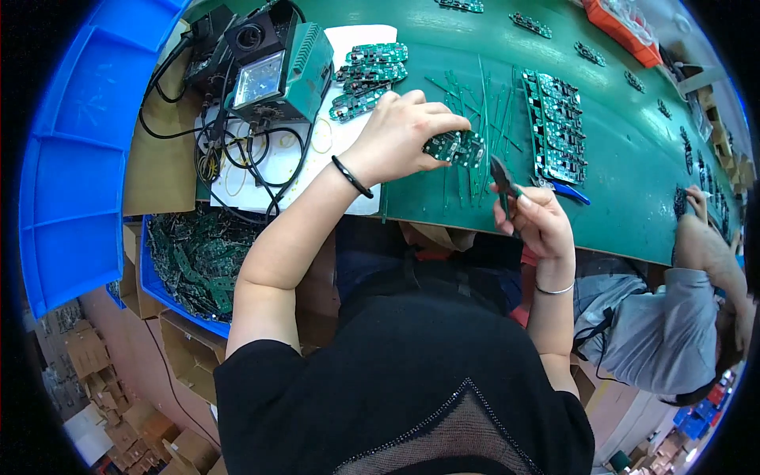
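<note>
My left hand (400, 134) pinches a small green circuit board (454, 148) just above the green bench top (633, 198). A black band circles that wrist. My right hand (537, 222) grips a pair of cutting pliers (502, 180) with blue handles, jaws pointing up toward the board and a short way below it. Thin green strips (475, 127) lie scattered on the bench under and behind the board.
A stack of green boards (369, 79) lies on white paper beside a green soldering station (277, 71) with black cables. A panel of boards (556, 127) lies right. A blue bin (194, 261) of boards sits lower left. Another person (681, 317) works at the right.
</note>
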`<state>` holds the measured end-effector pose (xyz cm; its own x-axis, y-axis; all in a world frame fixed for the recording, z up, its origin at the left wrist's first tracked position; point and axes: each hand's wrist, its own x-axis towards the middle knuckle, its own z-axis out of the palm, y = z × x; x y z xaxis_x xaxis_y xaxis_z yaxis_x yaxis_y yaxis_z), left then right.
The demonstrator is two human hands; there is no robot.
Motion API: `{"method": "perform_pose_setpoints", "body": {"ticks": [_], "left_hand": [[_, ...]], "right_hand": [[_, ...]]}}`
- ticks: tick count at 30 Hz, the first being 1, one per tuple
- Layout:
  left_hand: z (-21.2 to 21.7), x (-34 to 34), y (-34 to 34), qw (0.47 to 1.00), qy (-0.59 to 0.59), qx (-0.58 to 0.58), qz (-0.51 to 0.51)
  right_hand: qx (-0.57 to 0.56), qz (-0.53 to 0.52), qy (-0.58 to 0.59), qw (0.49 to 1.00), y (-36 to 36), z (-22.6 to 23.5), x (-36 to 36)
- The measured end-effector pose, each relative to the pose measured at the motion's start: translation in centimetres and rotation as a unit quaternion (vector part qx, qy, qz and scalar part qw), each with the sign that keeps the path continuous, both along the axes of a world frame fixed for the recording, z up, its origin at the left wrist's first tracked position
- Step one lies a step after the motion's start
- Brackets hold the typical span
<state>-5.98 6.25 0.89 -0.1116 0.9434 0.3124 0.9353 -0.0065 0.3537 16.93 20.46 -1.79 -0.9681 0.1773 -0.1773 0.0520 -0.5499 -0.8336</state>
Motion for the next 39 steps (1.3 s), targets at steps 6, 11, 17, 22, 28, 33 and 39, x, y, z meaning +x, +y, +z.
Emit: {"method": "perform_pose_setpoints", "body": {"ticks": [6, 11, 17, 22, 28, 33, 39], "left_hand": [[0.7, -3.9, 0.8, 0.989, -0.093, 0.099, 0.056], [3.1, -9.3, 5.7, 0.976, 0.021, 0.028, 0.214], [2.8, -19.5, 14.7, 0.944, 0.083, -0.145, 0.283], [1.1, -24.9, 17.8, 0.907, 0.106, -0.269, 0.306], [0.4, -27.9, 20.0, 0.857, 0.079, -0.366, 0.353], [0.4, -31.3, 20.6, 0.9, 0.06, -0.349, 0.253], [3.6, -31.5, 17.5, 0.786, 0.169, -0.452, 0.385]], "right_hand": [[0.289, -0.026, -0.073, 0.954, 0.8, 2.5, 1.1], [0.667, -0.087, -0.198, 0.713, -0.8, 2.5, 0.8], [0.706, -0.196, -0.011, 0.681, -1.4, 0.1, 0.1], [0.681, -0.204, 0.087, 0.698, -2.1, -3.3, -0.7], [0.664, -0.215, 0.072, 0.713, -1.8, -2.9, -0.7], [0.655, -0.222, 0.058, 0.72, -1.3, -3.0, -1.0], [0.656, -0.224, 0.069, 0.717, -1.0, -3.6, -1.1]]}}
